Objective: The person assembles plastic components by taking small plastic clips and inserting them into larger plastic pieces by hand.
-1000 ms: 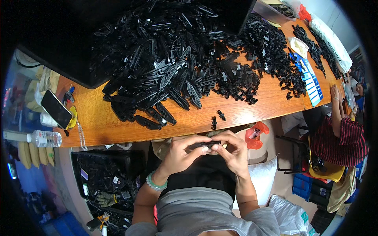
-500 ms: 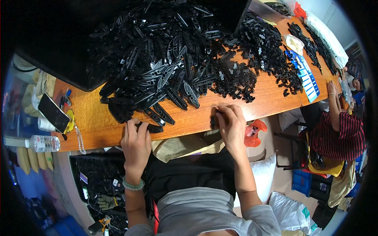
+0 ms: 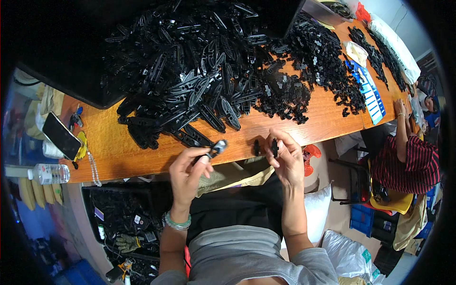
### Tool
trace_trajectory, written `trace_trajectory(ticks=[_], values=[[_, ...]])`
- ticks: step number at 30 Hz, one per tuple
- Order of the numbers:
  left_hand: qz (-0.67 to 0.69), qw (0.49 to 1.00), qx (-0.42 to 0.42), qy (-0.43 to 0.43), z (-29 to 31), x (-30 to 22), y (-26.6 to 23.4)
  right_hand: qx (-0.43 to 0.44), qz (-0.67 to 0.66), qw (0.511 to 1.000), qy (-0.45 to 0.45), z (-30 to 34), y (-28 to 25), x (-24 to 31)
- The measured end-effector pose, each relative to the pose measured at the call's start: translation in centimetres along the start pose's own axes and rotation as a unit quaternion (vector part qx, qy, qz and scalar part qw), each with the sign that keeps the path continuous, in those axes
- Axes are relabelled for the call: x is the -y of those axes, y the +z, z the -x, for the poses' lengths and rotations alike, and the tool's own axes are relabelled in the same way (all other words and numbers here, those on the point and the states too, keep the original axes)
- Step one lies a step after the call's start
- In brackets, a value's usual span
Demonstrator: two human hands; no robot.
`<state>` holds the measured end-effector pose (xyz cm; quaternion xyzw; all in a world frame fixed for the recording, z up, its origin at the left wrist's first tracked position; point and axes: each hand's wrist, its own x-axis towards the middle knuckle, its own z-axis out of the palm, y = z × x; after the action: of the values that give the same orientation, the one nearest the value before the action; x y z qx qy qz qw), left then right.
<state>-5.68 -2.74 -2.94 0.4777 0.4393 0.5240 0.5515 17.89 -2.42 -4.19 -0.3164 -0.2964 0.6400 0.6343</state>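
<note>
Here, our left hand [image 3: 187,175] pinches a long black part [image 3: 218,148], our right hand [image 3: 289,160] a small clip [image 3: 275,147], by the counter [image 3: 111,159]; apparently bringing pieces together, we likely need to align them next.

Workshop: black plastic parts [image 3: 202,90] heaped on wooden table [image 3: 114,156], co-worker [image 3: 413,161] seated at right.

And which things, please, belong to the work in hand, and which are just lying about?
Likely in the work:
long black part, in the left hand
small black part, in the right hand
heap of long parts
heap of small parts

Seemingly lying about:
phone
clear bottle
beaded strand
</note>
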Motion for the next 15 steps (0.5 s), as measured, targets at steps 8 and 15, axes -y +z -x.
trace_trajectory(ticks=[8,15], values=[[0.092,0.987,0.108,-0.079,0.5,0.2,3.1,-0.024,0.182,0.982,-0.036,2.2,3.6,0.9],[0.085,0.981,0.131,-0.118,0.6,-1.4,3.3,0.04,0.43,0.871,-0.234,1.8,4.2,0.2]])
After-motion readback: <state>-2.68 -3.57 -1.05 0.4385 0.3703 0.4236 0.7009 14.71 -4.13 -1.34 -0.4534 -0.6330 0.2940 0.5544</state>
